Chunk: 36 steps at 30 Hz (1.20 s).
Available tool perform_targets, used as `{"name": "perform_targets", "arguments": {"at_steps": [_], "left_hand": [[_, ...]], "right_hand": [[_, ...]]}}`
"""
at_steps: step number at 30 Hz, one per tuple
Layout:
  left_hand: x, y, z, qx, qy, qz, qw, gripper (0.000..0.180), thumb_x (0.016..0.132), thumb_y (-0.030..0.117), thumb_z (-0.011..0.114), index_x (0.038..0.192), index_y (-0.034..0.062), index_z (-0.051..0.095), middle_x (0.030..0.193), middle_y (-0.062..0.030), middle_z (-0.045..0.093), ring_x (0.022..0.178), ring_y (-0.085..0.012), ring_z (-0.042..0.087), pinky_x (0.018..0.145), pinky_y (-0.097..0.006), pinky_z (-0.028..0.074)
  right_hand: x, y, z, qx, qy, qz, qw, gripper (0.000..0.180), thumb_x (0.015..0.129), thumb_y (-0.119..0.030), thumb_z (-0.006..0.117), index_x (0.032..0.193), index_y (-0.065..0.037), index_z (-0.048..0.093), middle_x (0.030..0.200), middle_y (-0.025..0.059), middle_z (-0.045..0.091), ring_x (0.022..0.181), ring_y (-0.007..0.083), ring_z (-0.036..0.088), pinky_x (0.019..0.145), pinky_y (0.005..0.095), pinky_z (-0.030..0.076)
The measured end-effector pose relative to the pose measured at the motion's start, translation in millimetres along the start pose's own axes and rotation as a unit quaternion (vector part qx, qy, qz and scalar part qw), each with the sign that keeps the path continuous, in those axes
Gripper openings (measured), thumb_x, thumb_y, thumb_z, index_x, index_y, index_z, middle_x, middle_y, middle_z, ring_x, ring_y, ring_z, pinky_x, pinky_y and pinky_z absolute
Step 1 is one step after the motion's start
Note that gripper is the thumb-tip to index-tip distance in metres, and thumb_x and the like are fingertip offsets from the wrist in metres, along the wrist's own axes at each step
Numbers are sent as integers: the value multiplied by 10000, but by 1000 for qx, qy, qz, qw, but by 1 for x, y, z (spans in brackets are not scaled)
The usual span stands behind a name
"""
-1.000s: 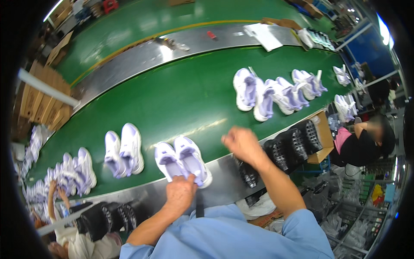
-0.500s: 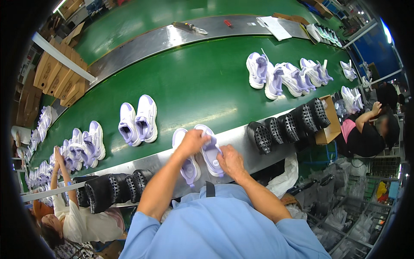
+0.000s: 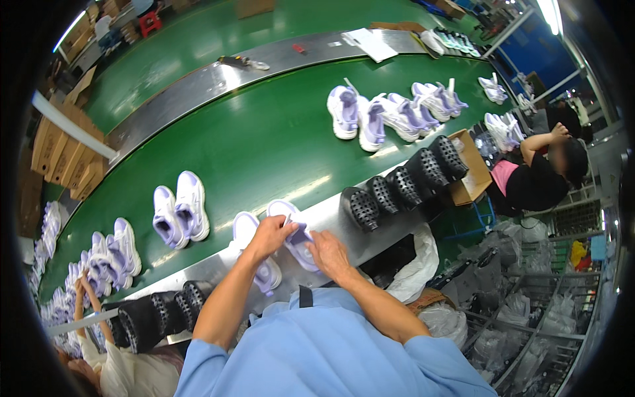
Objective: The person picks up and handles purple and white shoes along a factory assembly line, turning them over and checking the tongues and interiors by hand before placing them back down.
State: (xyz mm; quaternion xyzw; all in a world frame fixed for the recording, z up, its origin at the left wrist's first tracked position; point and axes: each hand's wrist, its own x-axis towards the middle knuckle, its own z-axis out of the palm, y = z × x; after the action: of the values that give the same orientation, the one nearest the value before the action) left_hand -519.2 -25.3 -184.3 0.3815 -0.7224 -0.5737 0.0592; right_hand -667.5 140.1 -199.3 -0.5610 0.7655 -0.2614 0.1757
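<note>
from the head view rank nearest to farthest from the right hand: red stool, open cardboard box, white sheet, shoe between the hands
1. Shoe: just left of the right hand.
2. Open cardboard box: rightward, beyond the black forms.
3. White sheet: ahead, on the far ledge.
4. Red stool: far left, farthest back.

the left white-and-lilac shoe point(image 3: 267, 272) and the right white-and-lilac shoe point(image 3: 301, 253) sit side by side over the steel ledge point(image 3: 331, 220), openings up, toes past its far edge, heels toward its near edge.
</note>
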Motion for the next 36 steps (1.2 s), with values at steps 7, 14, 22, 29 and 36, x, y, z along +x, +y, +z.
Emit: {"name": "perform_targets", "arguments": {"at_steps": [7, 14, 22, 29, 36], "left_hand": [[-21, 6, 12, 39, 87, 39, 995, 306, 984, 287, 684, 916, -12, 680, 816, -169, 613, 769, -301, 591, 715, -428, 466], [-5, 11, 19, 40, 36, 42, 998, 343, 1004, 310, 668, 916, -21, 666, 820, -174, 609, 762, -300, 591, 719, -430, 468], [-4, 3, 14, 28, 29, 0, 999, 438, 1022, 376, 631, 876, -38, 636, 729, -184, 608, 704, -289, 583, 678, -445, 465], [6, 12, 17, 37, -29, -8, 999, 440, 1002, 377, 635, 888, -44, 694, 808, -227, 678, 760, -334, 645, 732, -466, 502], [23, 24, 47, 104, 4, 157, 982, 316, 958, 268, 713, 1063, -29, 703, 853, -198, 676, 792, -330, 643, 766, -447, 515]], "right_hand": [[-12, 46, -145, -83, 218, 177, 956, 450, 967, -336, 718, 1235, 9, 612, 1010, 173, 613, 912, 348, 614, 794, 468, 504], [11, 142, -181, -345, 142, 215, 903, 570, 955, -461, 706, 1292, -16, 592, 1073, 155, 620, 993, 374, 640, 759, 505, 558], [-35, -6, -167, 29, -54, 86, 994, 390, 972, -364, 708, 987, 25, 676, 869, 207, 686, 780, 429, 676, 687, 511, 534], [-46, -32, -98, -60, -124, 109, 984, 356, 960, -340, 716, 869, -6, 632, 854, 230, 693, 785, 422, 699, 677, 532, 540], [-11, -25, -20, -108, -8, 79, 991, 318, 954, -276, 712, 1061, 12, 630, 992, 212, 675, 925, 412, 683, 769, 523, 546]]}}
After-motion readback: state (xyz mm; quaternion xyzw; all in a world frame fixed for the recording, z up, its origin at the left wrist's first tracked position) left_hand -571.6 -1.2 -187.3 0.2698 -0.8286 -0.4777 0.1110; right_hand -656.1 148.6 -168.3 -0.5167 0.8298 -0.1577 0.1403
